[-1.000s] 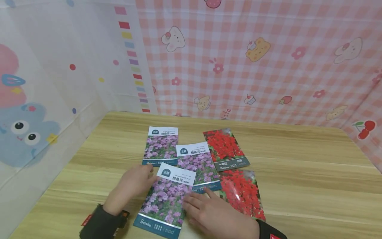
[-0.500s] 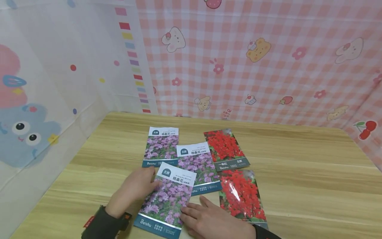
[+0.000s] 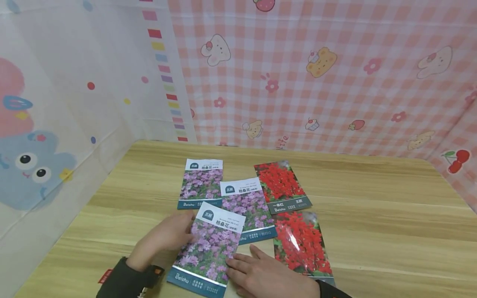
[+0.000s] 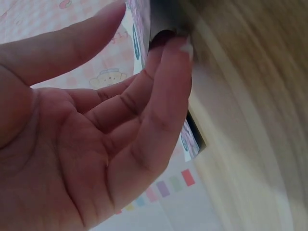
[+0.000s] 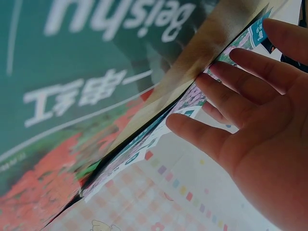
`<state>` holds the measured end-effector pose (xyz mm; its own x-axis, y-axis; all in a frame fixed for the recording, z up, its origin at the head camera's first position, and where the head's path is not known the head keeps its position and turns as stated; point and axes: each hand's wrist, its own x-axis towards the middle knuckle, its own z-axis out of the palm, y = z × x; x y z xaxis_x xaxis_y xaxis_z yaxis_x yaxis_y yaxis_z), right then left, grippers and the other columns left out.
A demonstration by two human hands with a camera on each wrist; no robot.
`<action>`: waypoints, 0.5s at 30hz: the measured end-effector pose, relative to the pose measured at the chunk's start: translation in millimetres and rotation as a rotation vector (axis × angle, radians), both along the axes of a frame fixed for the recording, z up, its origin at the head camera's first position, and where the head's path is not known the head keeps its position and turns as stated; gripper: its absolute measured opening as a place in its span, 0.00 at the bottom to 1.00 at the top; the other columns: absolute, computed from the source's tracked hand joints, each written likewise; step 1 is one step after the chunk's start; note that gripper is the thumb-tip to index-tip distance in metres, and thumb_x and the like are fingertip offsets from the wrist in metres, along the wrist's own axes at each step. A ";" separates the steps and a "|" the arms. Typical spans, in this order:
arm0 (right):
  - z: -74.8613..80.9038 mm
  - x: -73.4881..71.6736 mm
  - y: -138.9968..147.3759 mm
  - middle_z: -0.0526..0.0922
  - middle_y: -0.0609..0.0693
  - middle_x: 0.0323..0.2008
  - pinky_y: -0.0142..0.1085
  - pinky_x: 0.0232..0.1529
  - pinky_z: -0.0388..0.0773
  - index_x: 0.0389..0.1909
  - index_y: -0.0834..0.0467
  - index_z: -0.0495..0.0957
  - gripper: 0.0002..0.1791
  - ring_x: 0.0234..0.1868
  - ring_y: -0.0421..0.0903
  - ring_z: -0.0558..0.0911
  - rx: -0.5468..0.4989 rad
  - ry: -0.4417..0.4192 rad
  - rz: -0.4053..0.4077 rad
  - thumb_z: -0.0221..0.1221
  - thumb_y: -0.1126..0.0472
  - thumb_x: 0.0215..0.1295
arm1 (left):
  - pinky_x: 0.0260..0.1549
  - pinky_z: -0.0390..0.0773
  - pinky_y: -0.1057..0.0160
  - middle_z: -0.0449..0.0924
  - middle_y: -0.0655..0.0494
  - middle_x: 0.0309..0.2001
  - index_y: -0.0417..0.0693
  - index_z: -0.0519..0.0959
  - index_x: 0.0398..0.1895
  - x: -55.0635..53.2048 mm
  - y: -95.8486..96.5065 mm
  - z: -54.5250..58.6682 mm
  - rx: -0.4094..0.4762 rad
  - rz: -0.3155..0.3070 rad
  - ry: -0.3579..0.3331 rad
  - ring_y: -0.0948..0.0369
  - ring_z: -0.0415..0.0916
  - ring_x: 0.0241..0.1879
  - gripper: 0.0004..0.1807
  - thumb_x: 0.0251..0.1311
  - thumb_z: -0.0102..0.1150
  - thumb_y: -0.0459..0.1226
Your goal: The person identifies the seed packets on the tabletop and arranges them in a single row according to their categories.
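A white cloth (image 3: 108,111) with cartoon figures hangs at the left of the wood-grain worktop (image 3: 391,223). The left hand (image 3: 169,232) comes next, its fingers loosely bent and its thumb at the left edge of the front purple-flower packet (image 3: 210,250); I cannot tell whether it pinches that edge. Behind it lies the back purple-flower packet (image 3: 201,183). The front packet, tilted on the worktop between both hands, laps over the lower left of the middle purple-flower packet (image 3: 247,207). The right hand (image 3: 266,273) has its fingers straight and slightly spread, their tips at the front packet's right edge. Further right are the upper red-flower packet (image 3: 281,182), beside the middle one, and the lower red-flower packet (image 3: 303,244), near the right hand. A pink checked cloth (image 3: 335,99) hangs behind the worktop.
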<state>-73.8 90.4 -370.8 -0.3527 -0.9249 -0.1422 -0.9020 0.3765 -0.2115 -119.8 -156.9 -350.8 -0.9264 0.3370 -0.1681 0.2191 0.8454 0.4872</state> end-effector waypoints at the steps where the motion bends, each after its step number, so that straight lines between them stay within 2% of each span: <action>1: -0.2 0.0 0.1 0.68 0.48 0.62 0.50 0.58 0.68 0.62 0.53 0.65 0.24 0.61 0.41 0.63 -0.003 -0.002 0.000 0.40 0.48 0.70 | 0.24 0.72 0.58 0.68 0.55 0.21 0.35 0.71 0.39 0.0 -1.2 0.3 0.023 -0.004 -0.015 0.59 0.65 0.22 0.18 0.43 0.63 0.29; 5: -0.5 0.4 0.4 0.69 0.47 0.61 0.50 0.58 0.68 0.61 0.53 0.65 0.24 0.61 0.40 0.64 -0.015 0.002 -0.002 0.41 0.47 0.70 | 0.22 0.71 0.59 0.68 0.53 0.21 0.32 0.69 0.47 -1.2 -5.6 0.9 0.100 -0.016 -0.069 0.59 0.65 0.21 0.25 0.40 0.61 0.24; 8: -0.4 0.7 0.5 0.69 0.47 0.61 0.50 0.58 0.69 0.61 0.52 0.66 0.23 0.61 0.41 0.64 -0.017 0.001 -0.003 0.42 0.47 0.69 | 0.21 0.73 0.60 0.68 0.52 0.21 0.31 0.68 0.49 -2.9 -7.3 0.6 0.130 -0.013 -0.105 0.59 0.66 0.21 0.27 0.39 0.60 0.22; 12: 0.3 1.2 0.7 0.69 0.48 0.61 0.50 0.58 0.68 0.61 0.53 0.66 0.23 0.61 0.41 0.64 -0.023 0.001 -0.003 0.41 0.47 0.69 | 0.21 0.77 0.60 0.71 0.50 0.24 0.31 0.67 0.50 -3.9 -9.1 1.1 0.179 -0.014 -0.155 0.59 0.69 0.21 0.27 0.41 0.58 0.20; 15: 1.8 1.8 1.8 0.68 0.49 0.61 0.50 0.58 0.68 0.61 0.53 0.66 0.24 0.62 0.42 0.63 -0.028 -0.013 -0.015 0.41 0.47 0.70 | 0.21 0.79 0.59 0.71 0.48 0.28 0.31 0.65 0.51 -4.3 -11.6 3.1 0.250 -0.017 -0.219 0.59 0.70 0.20 0.25 0.45 0.52 0.19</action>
<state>-72.0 92.2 -369.0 -0.3647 -0.9233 -0.1209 -0.8934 0.3835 -0.2339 -124.1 -168.5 -347.7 -0.8710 0.4084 -0.2732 0.0994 0.6909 0.7160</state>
